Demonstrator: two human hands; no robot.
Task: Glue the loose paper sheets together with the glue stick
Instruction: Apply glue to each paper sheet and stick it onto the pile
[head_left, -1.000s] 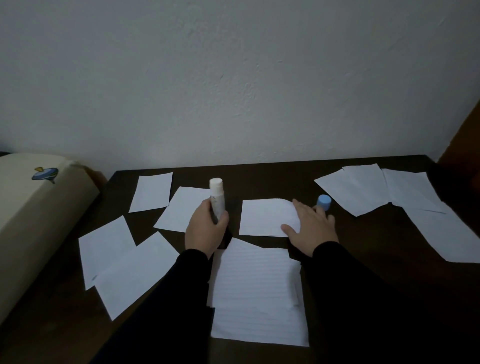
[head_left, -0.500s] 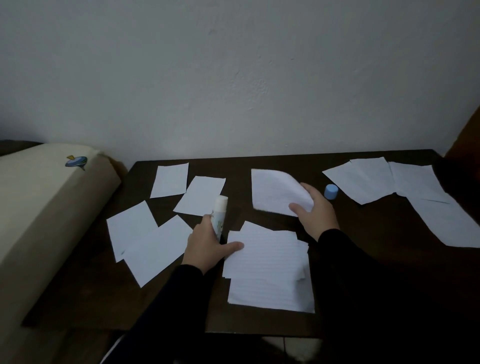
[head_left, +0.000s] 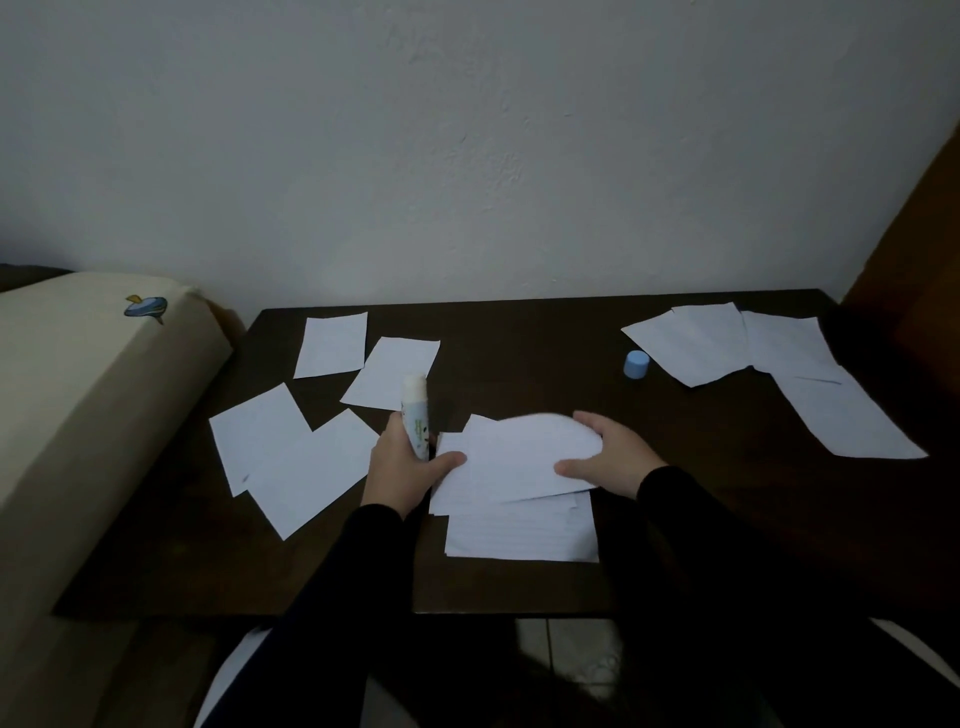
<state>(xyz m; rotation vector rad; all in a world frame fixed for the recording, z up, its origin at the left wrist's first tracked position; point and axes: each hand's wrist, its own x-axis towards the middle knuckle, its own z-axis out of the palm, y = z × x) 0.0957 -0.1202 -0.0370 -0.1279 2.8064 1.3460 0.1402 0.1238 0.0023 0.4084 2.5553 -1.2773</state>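
My left hand grips an uncapped white glue stick, held upright, and its thumb rests on the left edge of the lined paper pile at the table's front centre. My right hand holds a white sheet by its right edge, low over that pile. The sheet bends upward at its far edge. The blue glue cap stands alone on the dark table, farther back and to the right.
Several loose white sheets lie on the left part of the table, and more sheets overlap at the back right. A cream cushion adjoins the table's left side. A white wall rises behind.
My right hand lifted the sheet from the middle of the table and brought it toward me over the lined pile. My left hand with the glue stick moved to the pile's left edge.
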